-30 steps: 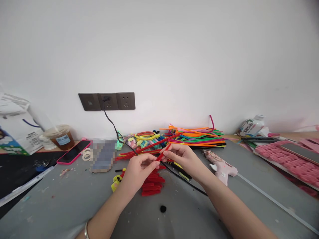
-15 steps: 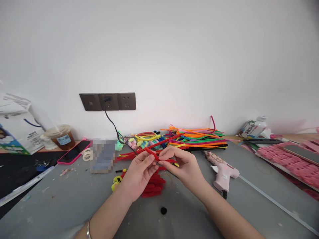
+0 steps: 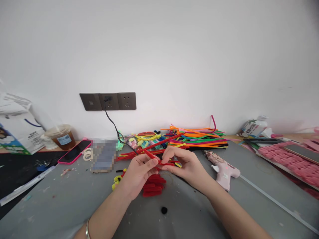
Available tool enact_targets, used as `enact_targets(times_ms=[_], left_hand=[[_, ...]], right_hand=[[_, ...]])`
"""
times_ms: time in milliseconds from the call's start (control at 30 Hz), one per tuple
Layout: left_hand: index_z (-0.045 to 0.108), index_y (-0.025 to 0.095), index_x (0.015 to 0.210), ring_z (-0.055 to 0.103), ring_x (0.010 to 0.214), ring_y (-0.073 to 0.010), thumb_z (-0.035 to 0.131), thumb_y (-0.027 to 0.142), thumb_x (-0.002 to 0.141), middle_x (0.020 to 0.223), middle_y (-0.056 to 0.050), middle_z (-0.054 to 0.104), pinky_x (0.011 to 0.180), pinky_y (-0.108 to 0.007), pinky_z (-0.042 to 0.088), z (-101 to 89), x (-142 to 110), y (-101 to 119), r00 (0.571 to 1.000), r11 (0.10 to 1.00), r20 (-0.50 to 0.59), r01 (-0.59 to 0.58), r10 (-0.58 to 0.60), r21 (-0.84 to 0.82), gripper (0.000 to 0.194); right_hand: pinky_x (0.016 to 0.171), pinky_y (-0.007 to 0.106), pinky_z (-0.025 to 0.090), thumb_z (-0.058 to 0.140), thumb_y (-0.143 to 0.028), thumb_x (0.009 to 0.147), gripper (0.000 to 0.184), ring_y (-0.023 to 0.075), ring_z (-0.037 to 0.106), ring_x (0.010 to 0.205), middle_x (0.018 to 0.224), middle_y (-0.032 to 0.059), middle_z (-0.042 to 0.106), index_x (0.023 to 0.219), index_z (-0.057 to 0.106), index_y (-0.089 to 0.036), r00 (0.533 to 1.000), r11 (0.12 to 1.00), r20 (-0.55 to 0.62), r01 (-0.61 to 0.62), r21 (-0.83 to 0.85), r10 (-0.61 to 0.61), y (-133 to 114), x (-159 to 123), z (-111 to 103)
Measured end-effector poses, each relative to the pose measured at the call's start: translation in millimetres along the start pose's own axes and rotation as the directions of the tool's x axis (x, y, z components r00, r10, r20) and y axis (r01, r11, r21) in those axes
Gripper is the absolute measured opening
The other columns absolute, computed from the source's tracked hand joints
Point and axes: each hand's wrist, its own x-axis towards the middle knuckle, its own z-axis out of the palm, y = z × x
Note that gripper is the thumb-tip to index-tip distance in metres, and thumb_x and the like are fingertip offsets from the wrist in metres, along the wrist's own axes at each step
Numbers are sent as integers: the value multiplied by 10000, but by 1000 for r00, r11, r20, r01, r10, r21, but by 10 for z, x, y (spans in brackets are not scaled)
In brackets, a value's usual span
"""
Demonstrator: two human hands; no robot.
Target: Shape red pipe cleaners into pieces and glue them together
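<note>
Left of hands [image 3: 137,173] [image 3: 185,163], cup [image 3: 64,138] of drink [image 3: 71,144]

Red pipe cleaner [image 3: 149,154] fuzzy, matt

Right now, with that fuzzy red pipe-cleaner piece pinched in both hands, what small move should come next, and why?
Perhaps a small twist with the right hand, the left hand holding firm: both pinch the fuzzy red pipe-cleaner piece close together, and one end juts above the left hand, so the stretch between seems the likeliest place to work.
</note>
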Motion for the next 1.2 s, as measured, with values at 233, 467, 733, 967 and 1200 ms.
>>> enact_targets(times_ms=[233, 467, 733, 967, 1200], left_hand=[[762, 144, 715, 613, 650, -90, 885, 325, 624, 688, -21, 699, 618, -188, 499, -8, -1, 10, 999, 1000, 44, 12, -13, 11, 237], [759, 128, 679, 613, 629, -102, 882, 317, 621, 656, -35, 707, 655, -216, 480, -5, -46, 61, 982, 978, 167, 55, -89, 202, 232], [764, 139, 644, 572, 566, -86, 872, 256, 606, 621, -28, 702, 596, -212, 443, -78, -37, 68, 941, 905, 215, 163, -263, 394, 164], [756, 144, 634, 536, 519, -72, 863, 257, 616, 601, -15, 690, 542, -204, 424, -73, -46, 105, 925, 872, 218, 188, -313, 453, 157], [752, 133, 664, 553, 558, -81, 850, 282, 633, 672, -35, 714, 554, -211, 420, -31, -65, 57, 902, 847, 256, 186, -348, 498, 181]], right_hand=[[686, 279, 459, 663, -262, 897, 103, 157, 593, 761, 815, 45, 665, 863, 729, -190, 995, 999, 96, 18, 28, -21, -43, 18, -118], [646, 260, 419, 740, -262, 832, 107, 132, 545, 725, 815, 12, 608, 811, 664, -190, 981, 971, 170, -130, 203, 96, -14, -5, -132], [644, 241, 426, 763, -201, 797, 162, 113, 549, 710, 810, -4, 618, 879, 625, -180, 884, 903, 387, -366, 225, 262, -26, -15, -192], [639, 229, 448, 790, -199, 757, 160, 110, 580, 683, 759, -5, 653, 798, 639, -165, 849, 871, 402, -448, 200, 344, 0, -26, -180], [624, 240, 468, 730, -204, 817, 73, 118, 591, 657, 744, 14, 663, 771, 695, -159, 863, 874, 388, -431, 226, 325, -3, -15, -191]])
